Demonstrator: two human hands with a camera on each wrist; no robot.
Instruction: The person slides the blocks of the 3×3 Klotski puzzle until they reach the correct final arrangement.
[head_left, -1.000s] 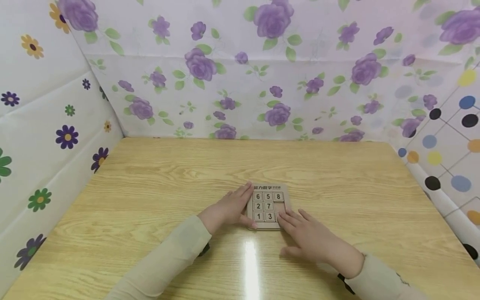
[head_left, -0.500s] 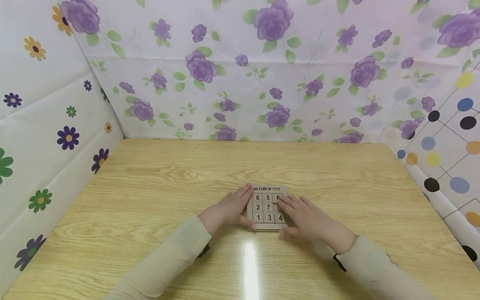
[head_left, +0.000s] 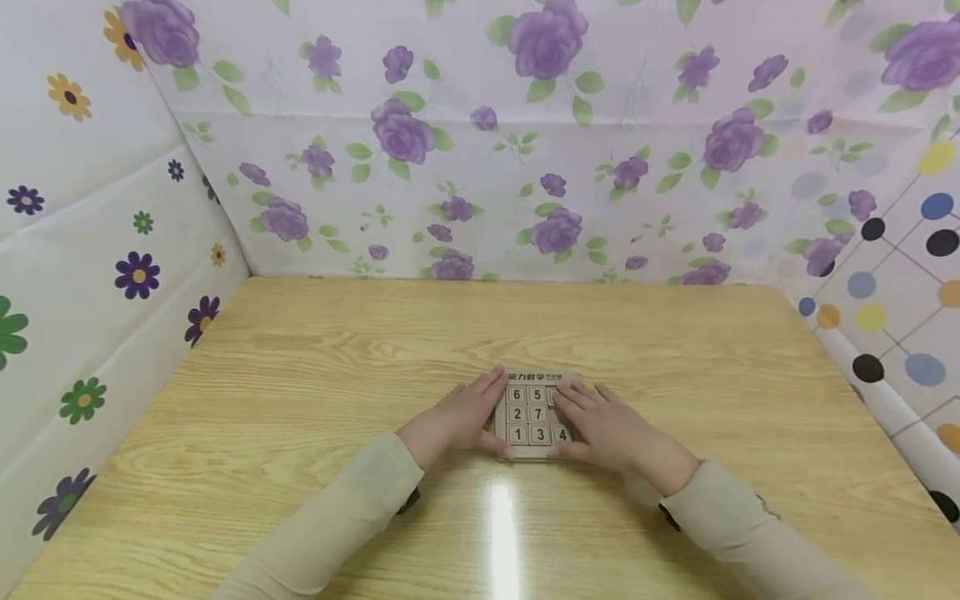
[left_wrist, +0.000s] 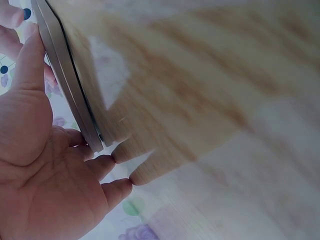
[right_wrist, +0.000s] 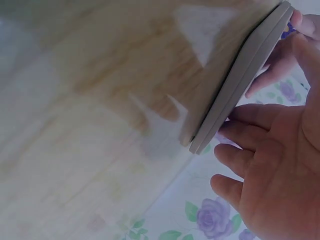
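Note:
A beige number slide puzzle (head_left: pixel 531 452) lies flat on the table in the head view. Tiles 6, 5, 2, 7, 1, 3 and the 4 tile (head_left: pixel 562 435) show their numbers. My left hand (head_left: pixel 459 418) holds the left side, thumb at the lower left corner and index finger at the upper left. Straight fingers of my right hand (head_left: pixel 611 429) lie over the top right tile, hiding its number, with the thumb near the lower edge. Partly under these fingers is the tile-less spot right of the 7 tile (head_left: pixel 537 414). Both wrist views show the puzzle's side edge (right_wrist: pixel 240 80).
The wood-grain table (head_left: pixel 375 333) stretches around the puzzle on all sides, with a bright light streak at the front. Behind it hangs a purple-flowered sheet (head_left: pixel 465 167). Patterned sheets also stand at left and right.
My right hand has moved up the right column, from the lower right tile to the top right one. The 4 has come into view and the 8 is covered. My left hand stays put.

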